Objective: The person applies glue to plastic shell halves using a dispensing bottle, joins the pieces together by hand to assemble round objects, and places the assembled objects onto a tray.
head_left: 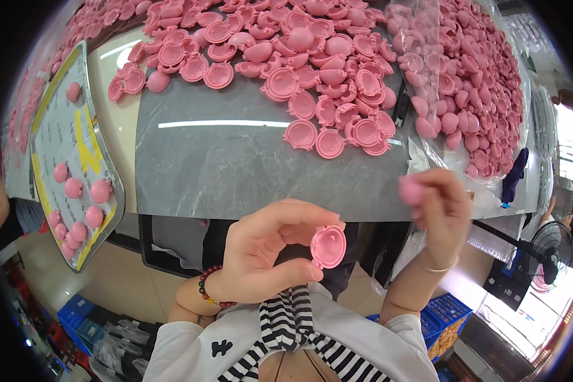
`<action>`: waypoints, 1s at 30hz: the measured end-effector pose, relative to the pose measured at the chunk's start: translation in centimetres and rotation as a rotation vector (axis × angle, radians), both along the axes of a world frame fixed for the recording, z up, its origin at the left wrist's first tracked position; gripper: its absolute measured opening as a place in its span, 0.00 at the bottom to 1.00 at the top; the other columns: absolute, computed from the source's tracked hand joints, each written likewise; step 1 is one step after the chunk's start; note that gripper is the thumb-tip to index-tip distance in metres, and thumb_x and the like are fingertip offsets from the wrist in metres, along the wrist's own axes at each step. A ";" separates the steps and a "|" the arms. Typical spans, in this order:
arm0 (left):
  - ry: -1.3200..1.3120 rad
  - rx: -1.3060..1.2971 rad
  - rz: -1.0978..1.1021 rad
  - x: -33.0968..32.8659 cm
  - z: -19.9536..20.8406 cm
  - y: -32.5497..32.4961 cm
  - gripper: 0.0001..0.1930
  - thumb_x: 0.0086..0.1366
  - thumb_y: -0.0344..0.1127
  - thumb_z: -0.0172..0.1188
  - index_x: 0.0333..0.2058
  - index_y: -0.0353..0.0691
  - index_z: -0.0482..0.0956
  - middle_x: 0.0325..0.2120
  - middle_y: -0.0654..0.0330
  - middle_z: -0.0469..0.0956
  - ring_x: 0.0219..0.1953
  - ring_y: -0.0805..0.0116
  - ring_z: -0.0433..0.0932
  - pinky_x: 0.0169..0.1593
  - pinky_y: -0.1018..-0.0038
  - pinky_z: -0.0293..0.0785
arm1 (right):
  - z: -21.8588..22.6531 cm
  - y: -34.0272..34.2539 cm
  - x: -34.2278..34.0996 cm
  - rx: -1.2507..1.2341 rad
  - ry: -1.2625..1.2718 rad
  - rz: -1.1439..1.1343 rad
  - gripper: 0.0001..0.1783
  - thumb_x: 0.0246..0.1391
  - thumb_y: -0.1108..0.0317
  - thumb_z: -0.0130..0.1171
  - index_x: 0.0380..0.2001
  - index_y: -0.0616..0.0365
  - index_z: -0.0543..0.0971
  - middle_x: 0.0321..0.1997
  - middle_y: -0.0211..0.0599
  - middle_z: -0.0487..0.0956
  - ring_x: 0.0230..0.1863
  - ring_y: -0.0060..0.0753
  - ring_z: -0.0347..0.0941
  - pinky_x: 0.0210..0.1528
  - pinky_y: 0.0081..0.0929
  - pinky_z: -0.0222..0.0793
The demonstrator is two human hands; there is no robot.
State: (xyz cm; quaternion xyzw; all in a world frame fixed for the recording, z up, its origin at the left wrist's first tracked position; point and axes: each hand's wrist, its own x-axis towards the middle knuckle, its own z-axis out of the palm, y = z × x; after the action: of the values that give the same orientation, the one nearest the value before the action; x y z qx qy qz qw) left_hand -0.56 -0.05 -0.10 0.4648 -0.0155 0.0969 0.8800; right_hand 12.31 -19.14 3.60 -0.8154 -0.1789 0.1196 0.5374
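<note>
My left hand (267, 248) is closed, pinching a round pink plastic shell half (329, 246) between thumb and fingers, its hollow side showing. To the right, my right hand (440, 207) is blurred by motion near the table's front edge. Its fingertips grip another rounded pink plastic shell piece (412, 190). Beyond both hands, a heap of similar pink shell pieces (299, 39) spreads over the grey marbled table (210, 172). Many lie with their hollow side up, others dome up.
A large clear plastic bag (436, 83) full of pink pieces stands at the right. On the left, a tray (111, 223) with yellow tape carries several closed pink balls (100, 191). Blue crates (449, 312) sit low on both sides. A black fan (551, 254) stands far right.
</note>
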 end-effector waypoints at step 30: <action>-0.019 0.352 0.069 0.6 0.0 -0.5 0.18 0.46 0.21 0.63 0.39 0.30 0.73 0.38 0.51 0.73 0.34 0.68 0.76 0.36 0.78 0.74 | -1.7 3.4 -3.8 0.234 -0.495 0.324 0.18 0.28 0.77 0.66 0.30 0.59 0.77 0.33 0.38 0.77 0.31 0.33 0.74 0.32 0.23 0.71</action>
State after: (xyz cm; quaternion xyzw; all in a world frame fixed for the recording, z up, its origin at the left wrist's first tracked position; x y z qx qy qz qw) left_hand 0.02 -0.58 -0.11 0.6107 -0.0245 0.1274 0.7811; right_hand 8.56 -15.72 1.92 -0.7133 -0.4442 -0.0198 0.5417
